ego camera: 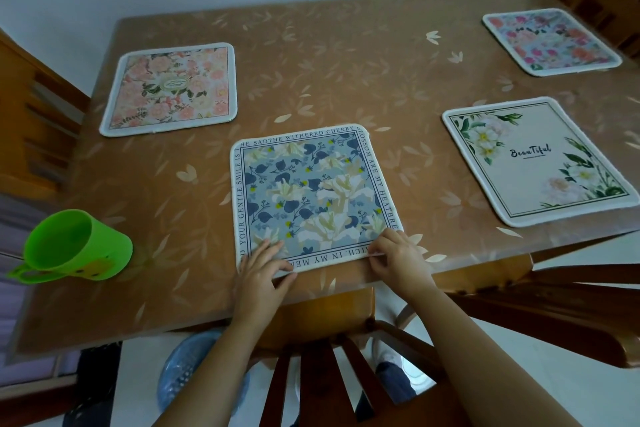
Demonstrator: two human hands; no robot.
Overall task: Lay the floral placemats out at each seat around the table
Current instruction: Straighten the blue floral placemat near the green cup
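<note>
Both hands rest on the near edge of the blue placemat (313, 198) at lower centre of the frame: the left hand (263, 270) lies with fingers spread flat over its lower left corner, while the right hand (394, 256) pinches its lower right corner between thumb and curled fingers. This mat is a soft, rounded-corner square with a pale stitched rim, dark blue leaves, cream blossoms and a border of printed lettering. It lies flat on the worktop (346, 62), a brown surface under a glossy covering patterned with pale leaves. Three more mats lie flat, well apart: a pink rose placemat (171, 88) at upper left, a bright pink-and-blue placemat (550, 42) at upper right, and a cream placemat (536, 159) with white flowers and script at right. A green plastic cup (74, 246) tips on its side at lower left. Wooden chair (332, 357) slats fill the bottom centre.
</note>
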